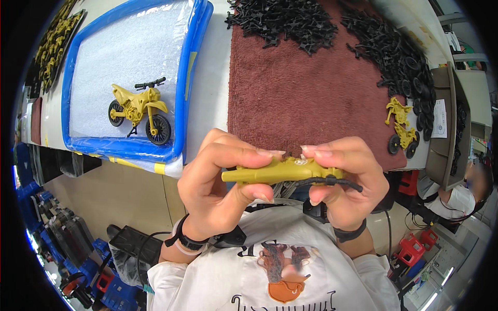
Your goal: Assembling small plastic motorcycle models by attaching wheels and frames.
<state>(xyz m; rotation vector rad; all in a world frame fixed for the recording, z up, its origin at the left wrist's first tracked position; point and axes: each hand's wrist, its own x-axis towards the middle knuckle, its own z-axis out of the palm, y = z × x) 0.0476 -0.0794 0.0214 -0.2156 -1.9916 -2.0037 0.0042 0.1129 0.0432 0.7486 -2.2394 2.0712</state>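
Between my two hands, just off the table's near edge, I hold a toy motorcycle body (pixel 282 172) in mustard yellow, with black handlebars (pixel 332 181) along its lower right side. My left hand (pixel 220 179) pinches its left end between thumb and fingers. The right end sits in the grip of my right hand (pixel 353 179), close to the handlebars. Whether wheels are fitted underneath cannot be seen. A yellow toy motorcycle (pixel 137 109) with black wheels and handlebars stands on the white lining of a blue tray (pixel 182 98) to the left.
A brown towel (pixel 290 98) covers the table's middle. Piles of small black parts (pixel 290 23) and black wheels (pixel 415 78) lie along its far and right sides. Two yellow bodies (pixel 399 110) sit at right, near a grey box (pixel 448 150). Another person (pixel 459 199) is at far right.
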